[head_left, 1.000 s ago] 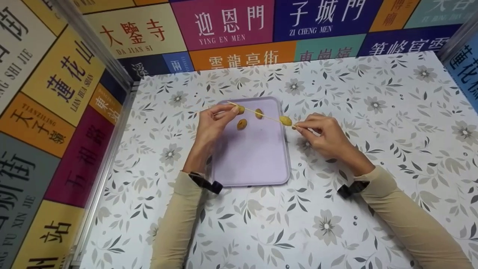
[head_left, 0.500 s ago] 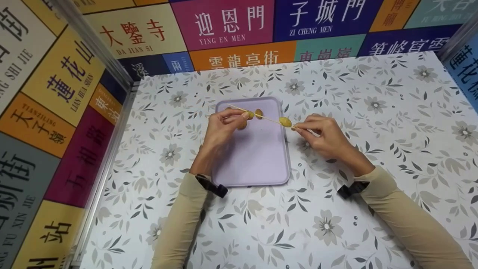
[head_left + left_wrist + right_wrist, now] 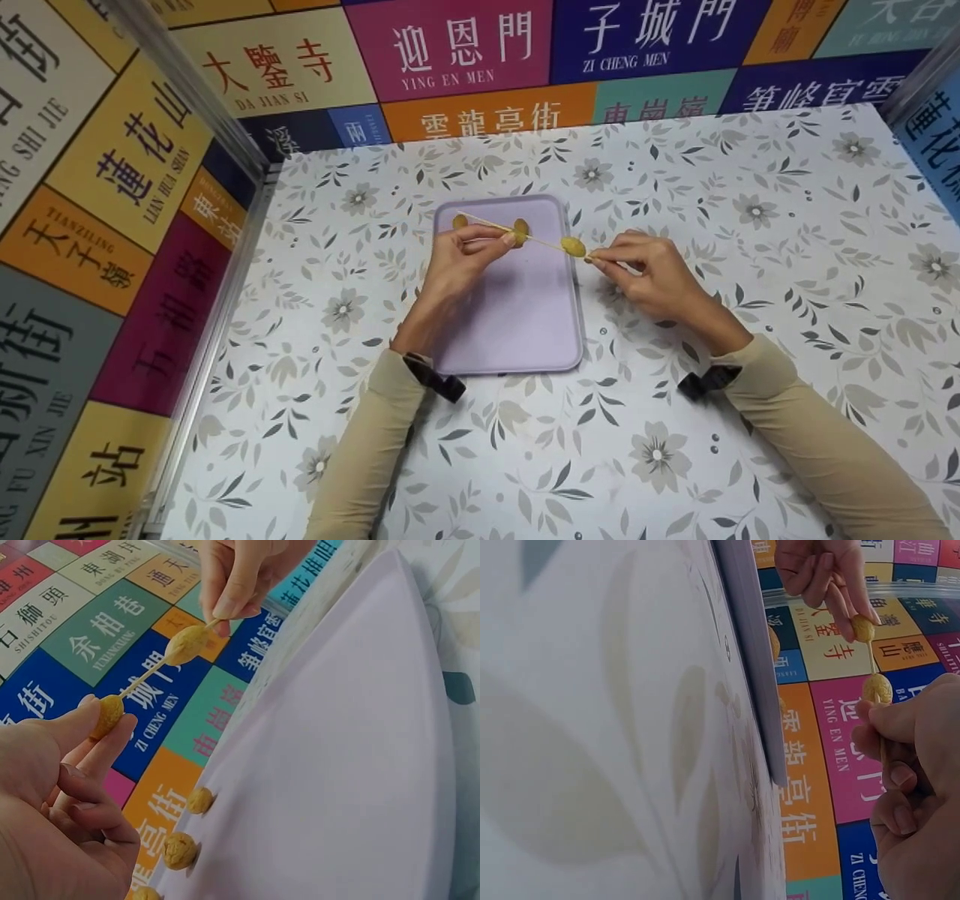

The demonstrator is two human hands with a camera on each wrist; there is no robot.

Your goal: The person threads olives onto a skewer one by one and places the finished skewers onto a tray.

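Note:
My left hand pinches a small wrinkled yellow-green oval fruit between thumb and fingertips. That fruit sits on a thin wooden skewer, whose free end sticks out past the left fingers. At the skewer's other end, my right hand pinches the stick with thumb and fingers. A second oval fruit is threaded just ahead of the right fingertips. The right wrist view shows the stick passing under my right thumb. Below the left hand lies a pale purple tray bearing loose fruits.
A floral-patterned cloth covers the table. Upright panels with colourful printed signs stand along the back and left side. On the tray, loose fruits lie near its far end, one of them at the far left corner.
My left hand has moved to the right along the skewer, bringing its fruit closer to the one by my right hand. The right hand has stayed nearly still.

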